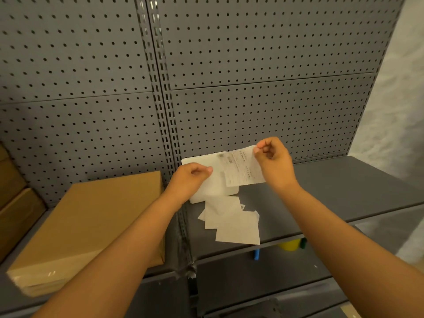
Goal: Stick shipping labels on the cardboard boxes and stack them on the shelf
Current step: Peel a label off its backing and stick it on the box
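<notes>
A white shipping label (241,167) with printed text hangs in the air above the grey shelf (344,184). My right hand (273,158) pinches its upper right corner. My left hand (195,175) pinches the white backing sheet (215,182) at its left edge. The label curls away from the backing. A flat brown cardboard box (91,216) lies on the shelf to the left, under my left forearm.
Several loose white paper sheets (234,222) lie on the shelf below my hands. More brown boxes (13,203) are stacked at the far left. A grey pegboard (252,65) backs the shelf. Yellow (290,244) and blue (256,254) objects sit on the lower level.
</notes>
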Demonstrator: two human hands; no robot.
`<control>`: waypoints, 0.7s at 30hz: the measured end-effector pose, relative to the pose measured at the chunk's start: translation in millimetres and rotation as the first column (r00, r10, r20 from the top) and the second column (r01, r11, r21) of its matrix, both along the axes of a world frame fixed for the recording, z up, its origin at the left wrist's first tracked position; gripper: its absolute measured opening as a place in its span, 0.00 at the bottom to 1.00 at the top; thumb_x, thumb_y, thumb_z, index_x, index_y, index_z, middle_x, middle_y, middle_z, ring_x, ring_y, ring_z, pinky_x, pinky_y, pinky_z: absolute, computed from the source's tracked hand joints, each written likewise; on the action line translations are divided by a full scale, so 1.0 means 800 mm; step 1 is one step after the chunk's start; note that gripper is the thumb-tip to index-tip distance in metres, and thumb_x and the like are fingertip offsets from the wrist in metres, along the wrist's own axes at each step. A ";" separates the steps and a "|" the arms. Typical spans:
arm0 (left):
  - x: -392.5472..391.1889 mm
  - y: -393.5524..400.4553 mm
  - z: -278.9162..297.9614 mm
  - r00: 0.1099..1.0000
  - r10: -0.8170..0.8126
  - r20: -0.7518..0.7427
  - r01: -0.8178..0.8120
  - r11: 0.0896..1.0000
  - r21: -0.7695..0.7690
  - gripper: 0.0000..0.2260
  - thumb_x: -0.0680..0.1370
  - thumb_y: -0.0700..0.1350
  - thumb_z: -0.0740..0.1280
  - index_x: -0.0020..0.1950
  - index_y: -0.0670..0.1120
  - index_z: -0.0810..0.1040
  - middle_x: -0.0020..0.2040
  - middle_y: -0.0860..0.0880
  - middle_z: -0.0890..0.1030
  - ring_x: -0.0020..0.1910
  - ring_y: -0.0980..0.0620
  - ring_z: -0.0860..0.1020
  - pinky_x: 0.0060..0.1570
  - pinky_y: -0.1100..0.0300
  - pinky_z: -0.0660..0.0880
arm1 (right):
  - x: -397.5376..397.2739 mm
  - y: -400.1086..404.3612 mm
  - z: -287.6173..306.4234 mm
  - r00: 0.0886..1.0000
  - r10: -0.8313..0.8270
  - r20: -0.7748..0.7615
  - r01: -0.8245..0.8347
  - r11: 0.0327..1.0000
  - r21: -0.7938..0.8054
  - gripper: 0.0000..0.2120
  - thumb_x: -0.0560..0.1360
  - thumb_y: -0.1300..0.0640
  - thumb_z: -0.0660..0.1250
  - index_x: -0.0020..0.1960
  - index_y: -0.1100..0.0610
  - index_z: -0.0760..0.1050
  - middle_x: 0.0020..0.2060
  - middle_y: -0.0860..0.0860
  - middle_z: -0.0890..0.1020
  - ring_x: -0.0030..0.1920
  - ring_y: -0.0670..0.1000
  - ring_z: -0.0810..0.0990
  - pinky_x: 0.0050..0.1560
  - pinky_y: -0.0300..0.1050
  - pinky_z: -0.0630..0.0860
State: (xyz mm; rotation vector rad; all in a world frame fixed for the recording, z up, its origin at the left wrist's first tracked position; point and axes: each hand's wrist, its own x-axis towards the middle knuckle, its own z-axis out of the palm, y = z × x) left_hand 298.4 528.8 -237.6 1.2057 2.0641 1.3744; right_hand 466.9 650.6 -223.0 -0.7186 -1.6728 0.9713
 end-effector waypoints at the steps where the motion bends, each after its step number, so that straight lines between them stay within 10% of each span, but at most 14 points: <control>1: 0.006 0.001 0.005 0.999 -0.010 0.034 0.010 1.000 0.016 0.05 0.76 0.51 0.68 0.48 0.52 0.80 0.51 0.54 0.80 0.52 0.55 0.77 0.57 0.56 0.73 | -0.002 -0.002 0.001 1.000 0.003 -0.007 -0.003 1.000 0.001 0.11 0.77 0.62 0.63 0.41 0.48 0.70 0.40 0.43 0.74 0.40 0.41 0.72 0.39 0.24 0.70; 16: 0.021 -0.016 0.041 0.970 0.018 -0.241 0.003 0.996 0.086 0.03 0.75 0.45 0.71 0.45 0.46 0.81 0.38 0.52 0.79 0.33 0.61 0.74 0.32 0.76 0.70 | -0.023 -0.027 0.004 0.958 0.272 0.094 -0.280 0.957 0.080 0.05 0.76 0.62 0.66 0.43 0.53 0.73 0.39 0.44 0.77 0.39 0.41 0.74 0.41 0.26 0.70; 21: 0.018 -0.032 0.038 0.976 0.041 -0.216 -0.024 0.996 0.082 0.06 0.74 0.50 0.71 0.47 0.49 0.80 0.38 0.51 0.80 0.34 0.59 0.75 0.38 0.66 0.72 | -0.032 -0.034 0.003 0.941 0.324 0.102 -0.333 0.938 0.093 0.07 0.76 0.62 0.66 0.43 0.52 0.73 0.39 0.44 0.77 0.41 0.43 0.74 0.42 0.28 0.71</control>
